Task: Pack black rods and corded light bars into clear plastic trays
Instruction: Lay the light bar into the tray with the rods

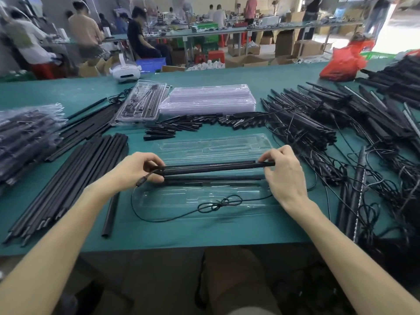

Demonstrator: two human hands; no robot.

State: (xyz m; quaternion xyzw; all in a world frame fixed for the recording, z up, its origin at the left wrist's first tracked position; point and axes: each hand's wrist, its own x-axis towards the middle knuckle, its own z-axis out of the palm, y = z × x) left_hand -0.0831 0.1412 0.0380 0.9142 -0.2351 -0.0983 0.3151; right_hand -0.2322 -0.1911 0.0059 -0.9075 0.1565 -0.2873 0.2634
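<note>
A corded black light bar (213,167) is held level above an open clear plastic tray (211,146). My left hand (136,169) grips its left end, where the cord leaves. My right hand (284,171) pinches its right end. A second black bar (211,177) lies just below it, against the tray. The thin cord (218,203) runs out to the left and loops back across the tray's near half, with a tied bundle in the middle. Long black rods (75,178) lie in a row to the left.
A stack of clear trays (209,98) and a filled tray (141,103) sit further back. Short black pieces (197,125) lie between them and me. Corded bars (341,123) pile up on the right, bagged rods (25,137) at far left. One loose rod (110,219) lies near the table's front edge.
</note>
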